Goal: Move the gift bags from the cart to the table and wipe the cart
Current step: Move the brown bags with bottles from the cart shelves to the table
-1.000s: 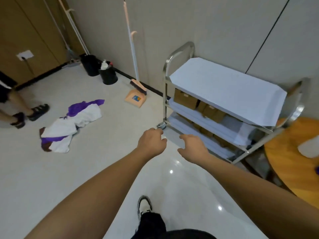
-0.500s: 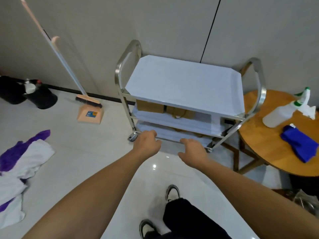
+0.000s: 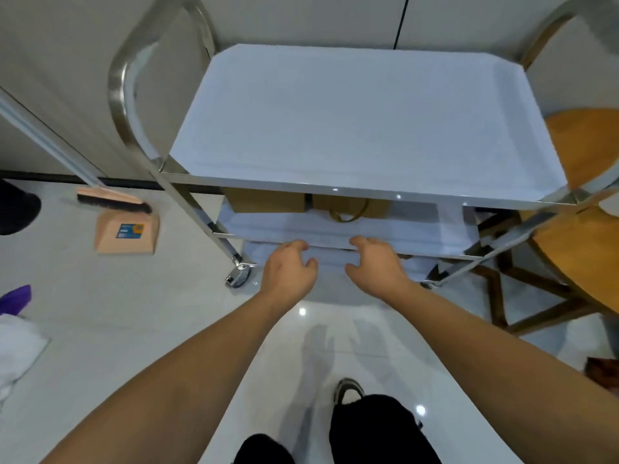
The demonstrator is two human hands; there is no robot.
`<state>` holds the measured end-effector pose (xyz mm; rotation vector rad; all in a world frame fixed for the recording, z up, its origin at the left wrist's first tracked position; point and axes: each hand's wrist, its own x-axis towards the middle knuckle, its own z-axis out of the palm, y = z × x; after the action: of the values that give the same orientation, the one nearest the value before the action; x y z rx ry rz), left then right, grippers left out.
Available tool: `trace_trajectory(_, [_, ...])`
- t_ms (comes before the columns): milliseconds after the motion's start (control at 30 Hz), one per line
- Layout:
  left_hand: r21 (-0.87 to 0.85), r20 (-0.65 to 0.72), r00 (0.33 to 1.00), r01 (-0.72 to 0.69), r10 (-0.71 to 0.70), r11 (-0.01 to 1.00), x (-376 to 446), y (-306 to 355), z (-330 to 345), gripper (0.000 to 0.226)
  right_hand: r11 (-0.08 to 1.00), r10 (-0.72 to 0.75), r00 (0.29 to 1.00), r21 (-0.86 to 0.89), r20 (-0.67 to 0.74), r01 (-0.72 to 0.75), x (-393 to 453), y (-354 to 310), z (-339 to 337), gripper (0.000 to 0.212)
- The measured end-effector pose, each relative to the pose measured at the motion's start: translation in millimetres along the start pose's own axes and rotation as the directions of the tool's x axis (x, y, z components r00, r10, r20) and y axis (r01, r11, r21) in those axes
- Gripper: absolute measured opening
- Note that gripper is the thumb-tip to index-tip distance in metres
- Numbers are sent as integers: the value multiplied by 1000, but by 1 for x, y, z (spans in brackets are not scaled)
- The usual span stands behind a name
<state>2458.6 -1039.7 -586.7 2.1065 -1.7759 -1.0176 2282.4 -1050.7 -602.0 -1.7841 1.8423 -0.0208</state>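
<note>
Still, the brown gift bags (image 3: 348, 204) sit on the cart's (image 3: 351, 192) middle shelf, under its top shelf; both the left hand (image 3: 289, 267) and right hand (image 3: 373, 262) hover loosely curled, empty, at that shelf's front edge; reaching in blind could crush a bag or snag a handle

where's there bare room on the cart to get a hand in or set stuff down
The cart's top shelf is bare across its whole white liner, between the two steel handles. The middle shelf is crowded at the back with brown gift bags; only its front strip, near the left hand and right hand, is free.
</note>
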Motion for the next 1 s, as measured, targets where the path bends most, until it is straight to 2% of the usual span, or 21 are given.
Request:
trace_trajectory(100, [-4,-27,998,-51,51,999,51,-21,30,41,999,-35,998,-20,-55,34,53,11,33,58])
trace_trajectory(267, [-18,-107,986,-132,129,991,118,-53,65,44,987,-101,966,-145,-239,67,131,14,73,53])
trace_trajectory(367, [-102,-165,974,-174,155,980,147,-63,82,46,985,-6,963,-170,-269,-41,159,17,92,47])
trace_trajectory(433, [-192,-183,969,-200,165,961,158,-64,92,47,979,-15,938,-197,-347,-57,161,21,102,35])
trace_trajectory(533, [-309,-201,963,-238,181,921,161,-59,104,52,984,-121,817,-178,-564,23,140,31,119,19])
trace_trajectory(600, [-378,-221,964,-227,150,898,158,-52,102,60,989,-131,745,-134,-655,56,119,35,130,30])
trace_trajectory(667, [-493,-203,976,-170,78,853,156,-40,94,79,993,-117,685,-96,-719,70,98,35,138,40])
trace_trajectory(733, [-645,-136,991,-87,-2,759,153,-25,86,110,982,-187,611,-161,-769,97,83,39,144,43])
trace_trajectory(767, [-713,-106,994,-53,-32,699,152,-17,84,118,971,-239,558,-208,-794,120,79,42,145,41])
trace_trajectory(800, [-769,-82,995,-28,-55,638,150,-12,83,117,956,-293,493,-248,-819,157,76,46,146,37])
trace_trajectory(867, [-862,-51,993,9,-104,506,154,-4,85,97,914,-387,342,-308,-857,264,74,51,143,31])
trace_trajectory(933, [-925,6,991,57,-134,376,164,-3,88,79,870,-413,213,-314,-886,380,73,52,136,35])
trace_trajectory(1000, [-958,70,987,107,-146,265,168,-5,88,67,855,-372,160,-271,-914,442,72,54,128,33])
